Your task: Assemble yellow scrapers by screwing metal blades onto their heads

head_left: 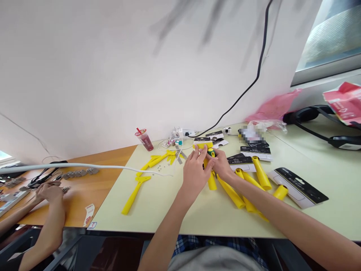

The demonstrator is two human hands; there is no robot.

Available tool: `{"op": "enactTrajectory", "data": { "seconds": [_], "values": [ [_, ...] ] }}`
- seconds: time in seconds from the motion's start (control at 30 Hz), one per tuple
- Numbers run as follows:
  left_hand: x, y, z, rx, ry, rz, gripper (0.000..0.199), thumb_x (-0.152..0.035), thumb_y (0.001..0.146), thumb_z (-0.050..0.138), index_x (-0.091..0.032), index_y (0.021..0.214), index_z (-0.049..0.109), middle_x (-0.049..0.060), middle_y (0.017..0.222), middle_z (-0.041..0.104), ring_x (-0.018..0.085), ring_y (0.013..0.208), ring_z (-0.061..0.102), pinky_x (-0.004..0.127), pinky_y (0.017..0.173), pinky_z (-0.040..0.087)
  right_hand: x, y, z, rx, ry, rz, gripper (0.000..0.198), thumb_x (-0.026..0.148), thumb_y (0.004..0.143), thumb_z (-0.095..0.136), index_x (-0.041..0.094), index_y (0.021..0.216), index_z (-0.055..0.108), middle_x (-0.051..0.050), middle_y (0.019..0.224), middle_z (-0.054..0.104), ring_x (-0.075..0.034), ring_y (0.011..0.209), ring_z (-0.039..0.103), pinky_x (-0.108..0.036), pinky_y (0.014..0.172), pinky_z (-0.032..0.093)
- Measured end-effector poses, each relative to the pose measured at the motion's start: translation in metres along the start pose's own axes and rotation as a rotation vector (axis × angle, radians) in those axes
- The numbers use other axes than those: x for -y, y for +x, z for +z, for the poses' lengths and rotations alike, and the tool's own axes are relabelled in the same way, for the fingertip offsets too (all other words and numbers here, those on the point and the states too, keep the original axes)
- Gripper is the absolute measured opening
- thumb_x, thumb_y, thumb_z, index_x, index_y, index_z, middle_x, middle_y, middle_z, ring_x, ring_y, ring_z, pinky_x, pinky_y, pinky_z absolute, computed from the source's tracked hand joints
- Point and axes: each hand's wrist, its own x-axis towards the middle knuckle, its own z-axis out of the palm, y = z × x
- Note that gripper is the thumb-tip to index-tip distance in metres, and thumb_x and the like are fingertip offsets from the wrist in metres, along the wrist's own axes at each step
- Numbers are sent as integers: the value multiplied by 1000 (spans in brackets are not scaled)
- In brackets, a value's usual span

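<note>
My left hand (197,169) is closed around a yellow plastic scraper; its wide yellow head (203,145) shows past the fingertips, and a yellow handle part (212,182) shows below the hands. My right hand (222,165) is closed on a screwdriver (211,152) with a green and yellow handle, close against the left fingers. The screwdriver's tip is hidden. Loose yellow tubular handles (261,173) lie to the right, some under my right forearm. On the left are a yellow T-shaped piece (135,195) and several yellow heads (170,155) with small metal bits (160,167) nearby.
Black-and-white packaging cards (300,186) lie at the right. A cup with a red straw (144,140) stands at the back left, near a power strip (191,133). A white cable (93,165) crosses the view. A co-worker's hands (50,191) are at the wooden table (76,210).
</note>
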Motion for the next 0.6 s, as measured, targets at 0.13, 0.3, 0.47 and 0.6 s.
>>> {"op": "enactTrajectory", "data": {
  "seconds": [0.13,0.3,0.47,0.6],
  "values": [
    [0,-5,-4,32,-257,-70,61,-63,106,57,-34,159,59,12,175,46,38,165,37,57,129,39,7,-4,1,82,-82,-69,52,62,84,83,23,69,53,3,66,49,-15,65,38,-31,58,34],
    [8,-2,-7,3,-573,-168,54,-63,105,61,-29,147,61,13,151,66,32,139,65,43,109,57,16,-8,3,205,-205,-193,27,46,91,74,23,79,63,-2,83,68,-22,81,59,-34,77,48],
    [18,2,-7,-123,-721,-171,35,-54,105,66,-24,124,61,12,144,70,26,137,65,35,103,58,14,-10,3,273,-297,-261,20,41,98,62,25,98,74,-5,99,71,-26,94,64,-38,88,51],
    [25,0,-3,-186,-821,-219,34,-50,100,75,-23,116,61,13,139,72,25,124,72,35,96,61,10,-11,5,299,-333,-240,24,47,98,66,26,99,76,-8,109,69,-27,98,66,-40,90,53]
  ]
}}
